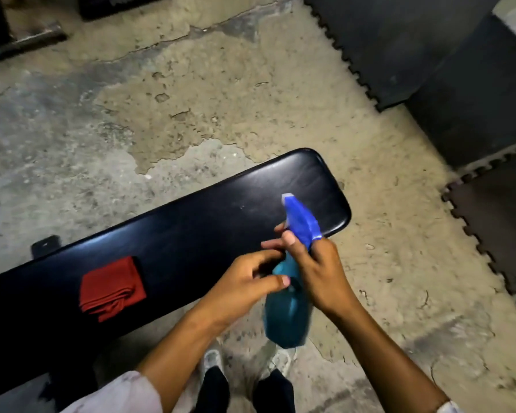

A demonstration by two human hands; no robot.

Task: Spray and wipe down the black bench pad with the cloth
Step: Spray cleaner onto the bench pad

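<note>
Head view: a black bench pad (191,231) runs diagonally across a worn, patchy concrete floor (161,99), its rounded end toward the upper right. A folded red cloth (112,289) lies flat on the pad's left part, well apart from both hands. The right hand (320,272) is closed around the neck of a blue spray bottle (289,311), thumb laid along the side of the blue trigger head (301,222), whose pale nozzle tip points out over the pad's right end. The bottle's translucent body hangs below the hands, in front of the pad's near edge. The left hand (245,284) is half open, fingers loosely curled, its fingertips touching the bottle's neck just beside the right hand; whether it truly grips cannot be told. Dark interlocking floor mats (399,46) lie at the upper right. Two shoes (212,362) show below.
</note>
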